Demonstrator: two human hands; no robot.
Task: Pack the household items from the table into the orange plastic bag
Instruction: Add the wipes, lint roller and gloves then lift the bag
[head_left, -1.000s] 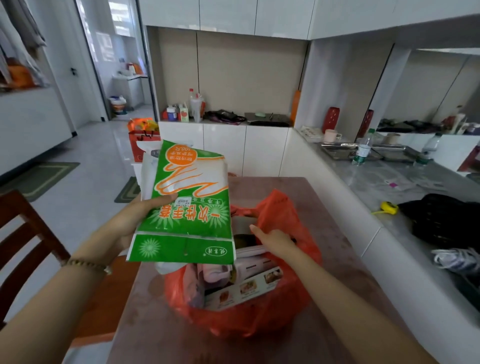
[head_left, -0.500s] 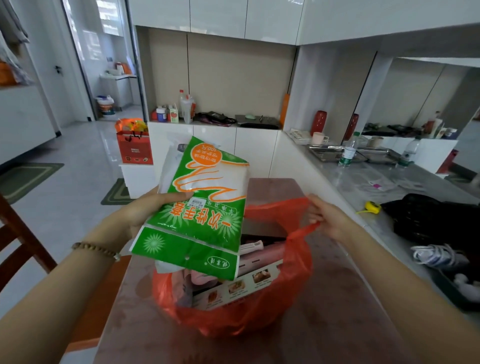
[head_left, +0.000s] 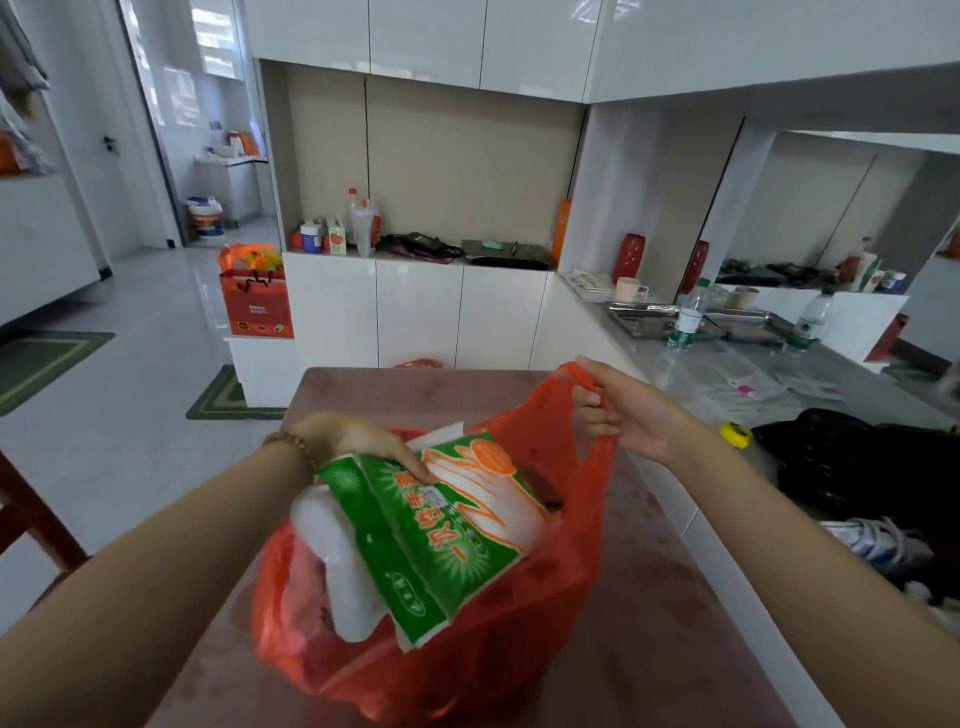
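The orange plastic bag (head_left: 524, 613) stands on the reddish-brown table (head_left: 649, 649), bulging with items. My left hand (head_left: 363, 441) grips the top of a green and white glove packet (head_left: 447, 525), which lies tilted in the bag's mouth with a white packet (head_left: 337, 561) beside it. My right hand (head_left: 618, 410) is closed on the bag's right handle (head_left: 582, 379) and holds it up and outward. The things lower in the bag are hidden.
A grey counter (head_left: 701, 374) runs along the table's right side, with water bottles (head_left: 688, 319), metal trays, a yellow tape measure (head_left: 735, 434) and a black bag (head_left: 857, 462). White cabinets stand behind. A wooden chair (head_left: 31, 519) is at the left, a red gift bag (head_left: 254, 301) beyond.
My left hand has lowered the green packet from above the bag into its mouth. My right hand has lifted the bag's right handle higher.
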